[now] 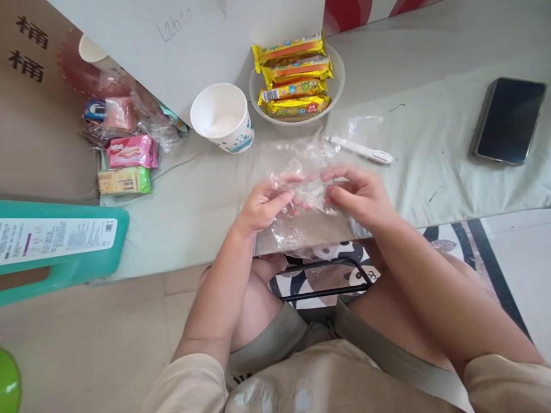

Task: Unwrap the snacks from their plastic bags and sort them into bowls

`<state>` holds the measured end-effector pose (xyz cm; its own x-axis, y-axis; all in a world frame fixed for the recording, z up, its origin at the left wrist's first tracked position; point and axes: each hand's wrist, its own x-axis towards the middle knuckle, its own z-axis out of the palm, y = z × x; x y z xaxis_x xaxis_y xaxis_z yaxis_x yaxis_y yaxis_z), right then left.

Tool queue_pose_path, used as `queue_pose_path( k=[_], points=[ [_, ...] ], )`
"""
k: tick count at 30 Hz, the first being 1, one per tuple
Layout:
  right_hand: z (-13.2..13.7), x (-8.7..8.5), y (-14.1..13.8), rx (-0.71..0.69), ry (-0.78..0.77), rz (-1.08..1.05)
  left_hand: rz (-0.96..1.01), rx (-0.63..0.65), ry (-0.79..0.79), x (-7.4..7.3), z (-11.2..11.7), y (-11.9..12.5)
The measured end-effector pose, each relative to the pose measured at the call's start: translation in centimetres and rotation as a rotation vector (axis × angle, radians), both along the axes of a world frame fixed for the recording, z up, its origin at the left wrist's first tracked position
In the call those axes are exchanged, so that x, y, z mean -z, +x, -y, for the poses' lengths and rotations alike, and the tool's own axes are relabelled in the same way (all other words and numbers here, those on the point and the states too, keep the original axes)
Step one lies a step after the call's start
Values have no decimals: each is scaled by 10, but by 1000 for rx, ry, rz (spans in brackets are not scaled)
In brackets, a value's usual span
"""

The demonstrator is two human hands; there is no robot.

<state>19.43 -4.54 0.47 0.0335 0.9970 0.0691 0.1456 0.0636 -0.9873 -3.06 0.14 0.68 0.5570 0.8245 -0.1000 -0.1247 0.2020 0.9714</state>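
Note:
Crumpled clear plastic film [316, 194], perhaps a thin bag, stretches between my two hands above the table's front edge. My left hand [267, 202] pinches its left side, thumb against fingers. On the opposite side my right hand [359, 194] grips the film between thumb and forefinger. Just beyond the right hand lies a white pen-like utility knife [359, 149]. Past the film stands a white paper cup [221, 117] with a blue print. Beside the cup, a clear plastic bowl [340, 86] holds several yellow-wrapped snack bars [295, 89].
A dark phone [510, 121] lies at the right on the cloth-covered table [451, 189]. Small packaged snacks [131, 152] are piled at the left by a cardboard box [38, 126]. A teal jug [64, 244] juts in at lower left. White board [193, 34] stands behind.

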Motion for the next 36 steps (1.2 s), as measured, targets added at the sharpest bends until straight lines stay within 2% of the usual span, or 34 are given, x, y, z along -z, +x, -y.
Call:
queue_pose_path(
  k=[4, 6, 9, 11, 15, 17, 22, 26, 29, 36],
  points=[
    [-3, 0, -7, 342, 412, 187, -44, -158, 171, 7, -4, 0],
    [-2, -1, -8, 415, 458, 208, -25, -172, 185, 10, -6, 2],
    [1, -1, -5, 350, 410, 248, 4, -135, 137, 11, -8, 5],
    [3, 2, 1, 292, 352, 197, -14, -161, 129, 12, -10, 7],
    [1, 6, 9, 186, 65, 12, -7, -224, 95, 11, -12, 6],
    [-2, 5, 9, 177, 5, 22, -24, -193, 53, 10, -13, 5],
    [-4, -4, 2, 205, 28, -23, -139, -75, -76, 8, -11, 6],
    [2, -6, 0, 215, -28, -57, -144, -144, -145, 6, -12, 7],
    [5, -6, 0, 184, -10, -41, -90, -192, -185, 6, -13, 6],
    [3, -3, -3, 259, 11, -25, 42, -192, -91, 9, -12, 5]
  ],
)
